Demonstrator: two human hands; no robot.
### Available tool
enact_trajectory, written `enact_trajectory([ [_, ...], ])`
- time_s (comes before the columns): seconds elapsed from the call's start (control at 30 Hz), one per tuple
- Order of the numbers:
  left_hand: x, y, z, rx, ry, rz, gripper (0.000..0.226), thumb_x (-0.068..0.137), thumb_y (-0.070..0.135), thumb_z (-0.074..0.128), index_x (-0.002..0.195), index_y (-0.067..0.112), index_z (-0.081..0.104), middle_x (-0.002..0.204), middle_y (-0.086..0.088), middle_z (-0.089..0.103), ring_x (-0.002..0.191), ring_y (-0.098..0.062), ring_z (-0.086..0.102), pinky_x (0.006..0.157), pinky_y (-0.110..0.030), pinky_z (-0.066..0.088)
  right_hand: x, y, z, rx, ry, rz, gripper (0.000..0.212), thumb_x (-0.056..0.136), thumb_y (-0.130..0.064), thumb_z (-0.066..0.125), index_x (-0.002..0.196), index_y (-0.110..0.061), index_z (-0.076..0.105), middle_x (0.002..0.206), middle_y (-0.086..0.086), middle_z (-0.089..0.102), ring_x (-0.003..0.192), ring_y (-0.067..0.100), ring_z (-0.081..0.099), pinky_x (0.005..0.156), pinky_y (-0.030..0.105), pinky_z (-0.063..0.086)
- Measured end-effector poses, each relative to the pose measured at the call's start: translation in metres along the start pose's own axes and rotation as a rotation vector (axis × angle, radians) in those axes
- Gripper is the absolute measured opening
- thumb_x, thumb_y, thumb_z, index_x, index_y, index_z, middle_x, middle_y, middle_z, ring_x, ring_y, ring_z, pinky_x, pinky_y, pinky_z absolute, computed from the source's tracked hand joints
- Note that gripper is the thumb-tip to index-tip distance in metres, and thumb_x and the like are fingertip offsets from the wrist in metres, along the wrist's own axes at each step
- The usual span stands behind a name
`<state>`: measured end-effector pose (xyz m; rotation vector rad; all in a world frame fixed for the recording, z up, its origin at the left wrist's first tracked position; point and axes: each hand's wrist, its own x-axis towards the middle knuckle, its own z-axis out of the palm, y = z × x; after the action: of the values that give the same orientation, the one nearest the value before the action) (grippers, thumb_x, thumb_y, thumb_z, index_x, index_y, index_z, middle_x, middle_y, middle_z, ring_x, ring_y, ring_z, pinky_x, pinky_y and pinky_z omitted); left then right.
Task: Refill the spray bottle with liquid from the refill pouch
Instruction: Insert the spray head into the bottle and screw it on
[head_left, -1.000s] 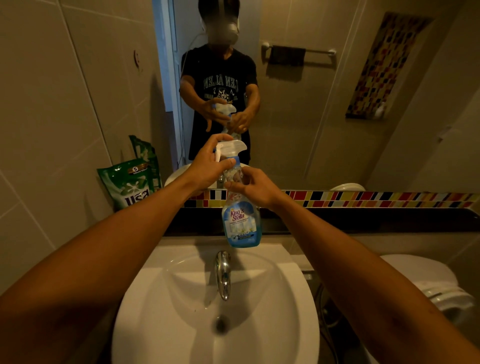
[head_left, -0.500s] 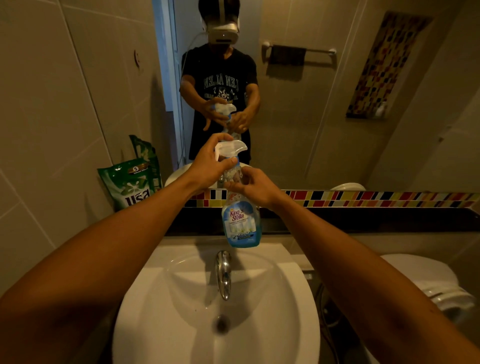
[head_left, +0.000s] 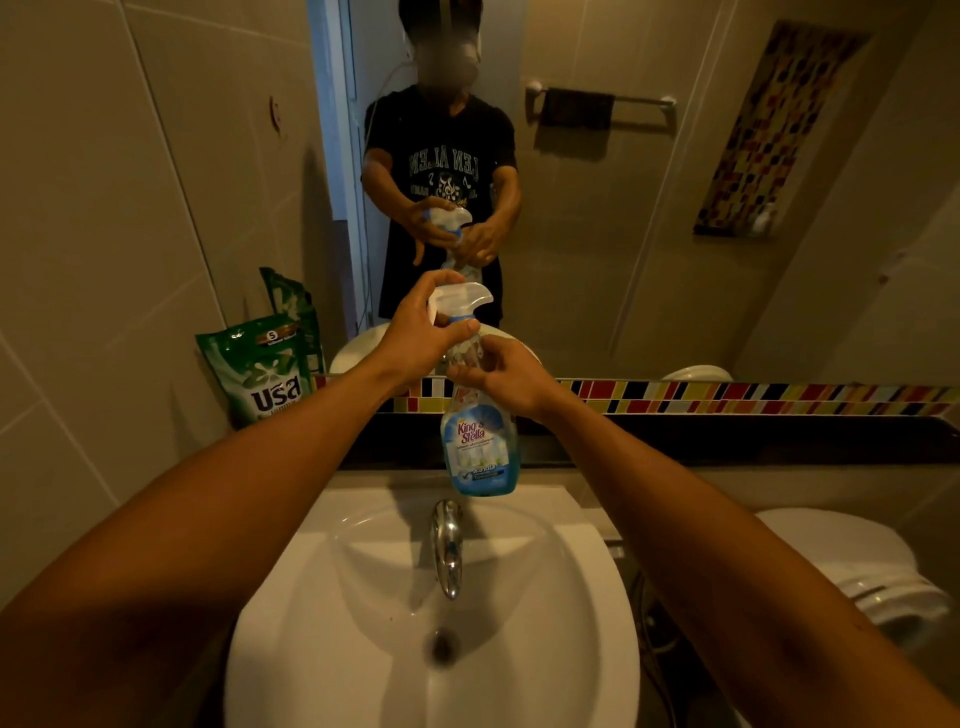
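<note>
Above a white sink and its chrome tap, 2 hands hold a blue spray bottle upright, right hand in a closed grip on its neck, left hand wrapped around the trigger head, a green refill pouch leaning against the wall far left.

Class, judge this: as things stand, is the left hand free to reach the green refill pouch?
Probably not yet: the left hand grips the spray head; otherwise the way to the pouch looks clear.

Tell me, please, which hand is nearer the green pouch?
Left. The left hand grips the spray head, closer to the green pouch; the right hand holds the bottle's neck, farther right.
</note>
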<state>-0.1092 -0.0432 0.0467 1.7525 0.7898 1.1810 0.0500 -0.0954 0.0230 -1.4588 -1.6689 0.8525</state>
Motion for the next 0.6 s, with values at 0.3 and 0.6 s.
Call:
enact_trajectory([
  [0.3,0.006,0.004,-0.006,-0.172,-0.089,-0.034,0.054,0.084,0.001,0.075,0.128,0.025,0.054,0.130,-0.013,0.058,0.109,-0.032,0.067,0.084,-0.038,0.060,-0.004,-0.004,-0.016,0.175,-0.106,0.027,0.026,0.096,-0.022,0.073,0.119,-0.012,0.069,0.113,0.014,0.077,0.107,0.034,0.076,0.099,0.050,0.060],
  [0.6,0.000,0.003,0.000,-0.153,-0.129,-0.066,0.057,0.085,0.000,0.075,0.135,0.016,0.052,0.130,-0.014,0.060,0.109,-0.033,0.069,0.086,-0.040,0.060,-0.011,0.002,-0.019,0.246,-0.162,0.100,0.020,0.096,-0.017,0.072,0.116,-0.013,0.070,0.103,0.006,0.077,0.098,0.024,0.075,0.094,0.040,0.062],
])
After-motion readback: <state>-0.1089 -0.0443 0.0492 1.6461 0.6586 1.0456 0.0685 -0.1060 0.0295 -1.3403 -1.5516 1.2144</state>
